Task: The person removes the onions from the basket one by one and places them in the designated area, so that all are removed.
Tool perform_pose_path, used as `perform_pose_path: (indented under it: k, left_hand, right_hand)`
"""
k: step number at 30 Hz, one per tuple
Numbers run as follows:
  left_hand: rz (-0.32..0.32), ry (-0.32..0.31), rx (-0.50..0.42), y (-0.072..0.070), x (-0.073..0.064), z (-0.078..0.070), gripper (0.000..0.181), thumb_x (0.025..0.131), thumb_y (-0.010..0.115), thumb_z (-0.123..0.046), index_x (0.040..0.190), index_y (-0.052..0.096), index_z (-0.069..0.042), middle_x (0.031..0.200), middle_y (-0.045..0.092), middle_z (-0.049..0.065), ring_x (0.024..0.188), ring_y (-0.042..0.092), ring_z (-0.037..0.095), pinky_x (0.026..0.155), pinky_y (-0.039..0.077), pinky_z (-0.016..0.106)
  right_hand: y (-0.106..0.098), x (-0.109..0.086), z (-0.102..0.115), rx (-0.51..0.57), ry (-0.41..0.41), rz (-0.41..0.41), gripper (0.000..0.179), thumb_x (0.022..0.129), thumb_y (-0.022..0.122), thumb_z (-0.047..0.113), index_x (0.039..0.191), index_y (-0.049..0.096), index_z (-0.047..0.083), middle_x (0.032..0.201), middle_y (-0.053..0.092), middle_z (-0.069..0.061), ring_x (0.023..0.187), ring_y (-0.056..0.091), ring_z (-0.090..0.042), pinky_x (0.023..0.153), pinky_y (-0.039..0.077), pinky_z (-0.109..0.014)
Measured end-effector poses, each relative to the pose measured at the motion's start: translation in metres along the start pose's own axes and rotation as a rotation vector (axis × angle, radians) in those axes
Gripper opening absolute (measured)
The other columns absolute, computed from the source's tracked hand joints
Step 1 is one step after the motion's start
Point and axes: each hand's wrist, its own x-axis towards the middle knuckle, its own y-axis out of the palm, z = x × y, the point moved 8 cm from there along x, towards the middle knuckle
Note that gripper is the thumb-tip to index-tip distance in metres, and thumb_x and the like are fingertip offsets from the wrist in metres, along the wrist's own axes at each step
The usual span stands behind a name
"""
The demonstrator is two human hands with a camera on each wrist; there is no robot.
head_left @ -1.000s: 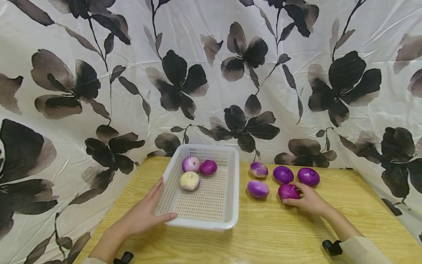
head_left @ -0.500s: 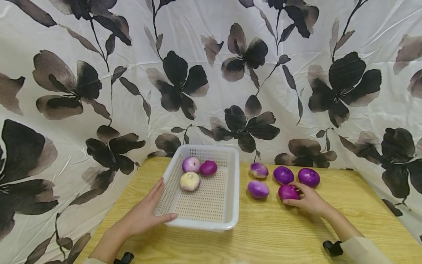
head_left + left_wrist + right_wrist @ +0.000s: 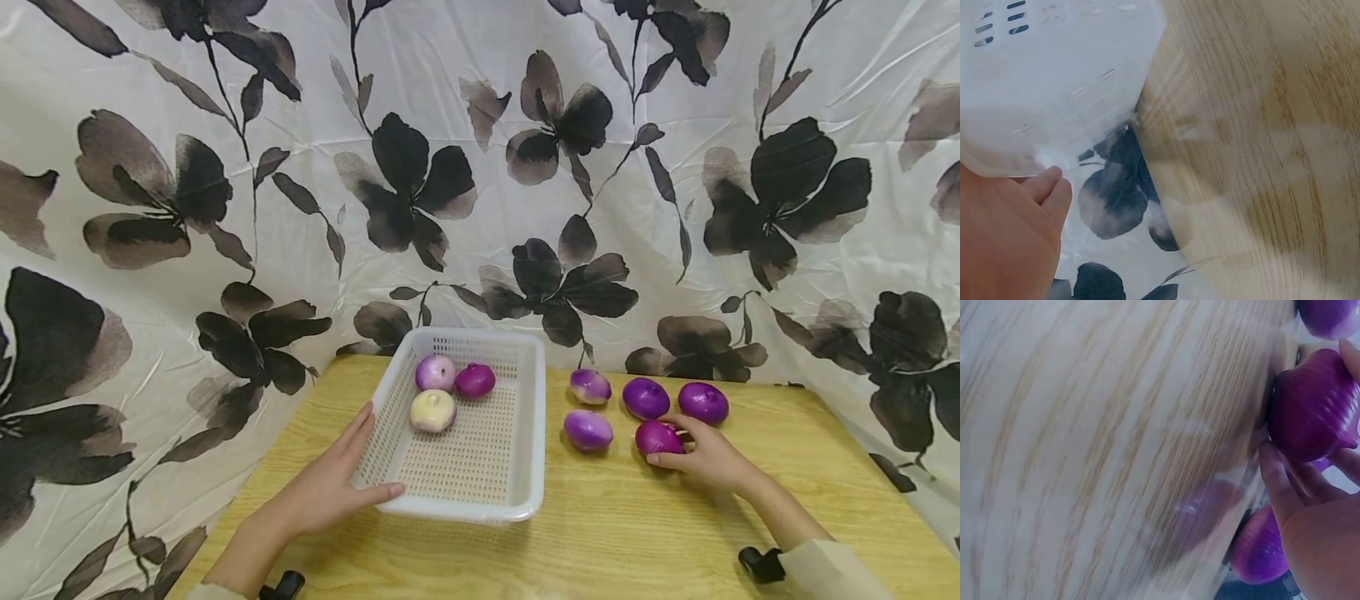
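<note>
In the head view, my left hand [image 3: 333, 487] rests against the near left corner of a white plastic basket [image 3: 536, 433]. Its thumb lies at the front rim and its straight fingers run along the left side. The left wrist view shows those fingers touching the basket's outside [image 3: 1054, 81]. My right hand [image 3: 708, 454] holds a dark magenta onion [image 3: 657, 438] on the table, thumb on the near side and fingers over the far side. In the right wrist view, this onion [image 3: 1310, 409] sits between thumb and fingers; part of the hand is cut off there.
Inside the basket lie a pale purple onion [image 3: 435, 372], a magenta onion [image 3: 476, 381] and a cream onion [image 3: 432, 412]. Several purple onions [image 3: 588, 430] stand about the right hand on the wooden table [image 3: 600, 533]. A floral cloth [image 3: 480, 167] hangs behind.
The right hand and its onion have shifted very slightly to the right in the head view, about as the whole scene has. Otherwise the hands and basket look the same.
</note>
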Motion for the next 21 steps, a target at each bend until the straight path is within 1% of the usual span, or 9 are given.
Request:
perform_pose_path:
  k: [6,8,13,17,21]
  left_hand:
    - [-0.001,0.004,-0.001,-0.001,0.000,-0.003,0.118,0.085,0.069,-0.070,0.163,0.014,-0.001,0.172,0.003,0.011,0.152,0.022,0.044,0.116,0.031,0.065]
    - [-0.003,0.002,-0.002,-0.001,0.000,-0.002,0.118,0.085,0.069,-0.070,0.163,0.014,-0.002,0.172,0.003,0.011,0.151,0.023,0.045,0.115,0.032,0.065]
    - [-0.001,-0.005,0.000,0.000,0.000,0.000,0.121,0.083,0.068,-0.074,0.164,0.013,-0.003,0.172,0.004,0.011,0.150,0.025,0.045,0.114,0.034,0.065]
    - [-0.006,-0.004,0.004,0.000,0.001,0.000,0.120,0.083,0.068,-0.073,0.164,0.013,-0.004,0.172,0.004,0.011,0.150,0.026,0.045,0.114,0.034,0.065]
    - [-0.006,-0.004,0.004,-0.001,0.000,0.000,0.120,0.083,0.067,-0.073,0.164,0.013,-0.004,0.173,0.003,0.010,0.150,0.026,0.045,0.114,0.034,0.065]
  right_hand:
    - [-0.002,-0.002,0.003,0.006,-0.007,0.005,0.075,0.085,0.085,0.028,0.140,0.051,-0.012,0.129,0.061,-0.030,0.108,0.065,-0.041,0.089,0.058,-0.052]
    - [-0.004,-0.002,0.004,0.006,-0.009,0.004,0.075,0.085,0.085,0.028,0.139,0.052,-0.011,0.126,0.062,-0.027,0.109,0.064,-0.040,0.089,0.059,-0.050]
    - [-0.009,-0.004,0.009,0.007,-0.026,0.004,0.072,0.086,0.084,0.029,0.138,0.053,-0.011,0.127,0.061,-0.026,0.115,0.061,-0.044,0.090,0.059,-0.049]
    - [-0.018,-0.004,0.019,-0.025,-0.074,-0.026,0.068,0.088,0.082,0.028,0.136,0.054,-0.012,0.133,0.059,-0.031,0.118,0.057,-0.052,0.090,0.058,-0.055]
    - [-0.024,-0.004,0.032,-0.063,-0.127,-0.057,0.064,0.090,0.080,0.026,0.135,0.055,-0.011,0.130,0.061,-0.029,0.121,0.056,-0.053,0.094,0.053,-0.063]
